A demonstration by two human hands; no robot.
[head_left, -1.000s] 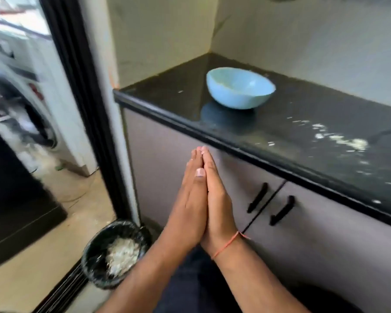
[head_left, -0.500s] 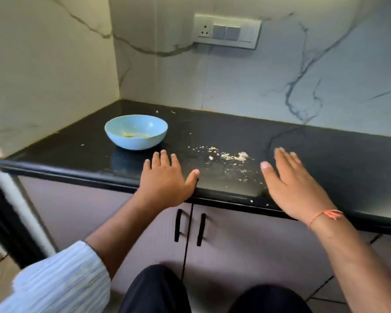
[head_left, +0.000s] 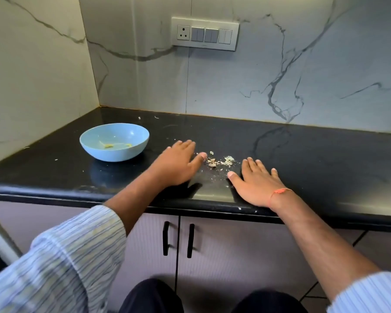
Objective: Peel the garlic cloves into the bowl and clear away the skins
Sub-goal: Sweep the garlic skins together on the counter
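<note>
Our left hand (head_left: 176,164) and right hand (head_left: 255,182) flat, apart on desk (head_left: 314,154); skins (head_left: 221,161) between: light, flaky, we'd scoop from both sides.

One blue bowl (head_left: 114,141) sits left of the left hand (head_left: 176,166), one small pile of garlic skins (head_left: 221,161) lies between two hands, the right hand (head_left: 256,182) beside it.

Switch panel (head_left: 205,33) on wall; cabinet handles (head_left: 178,239) below.
</note>
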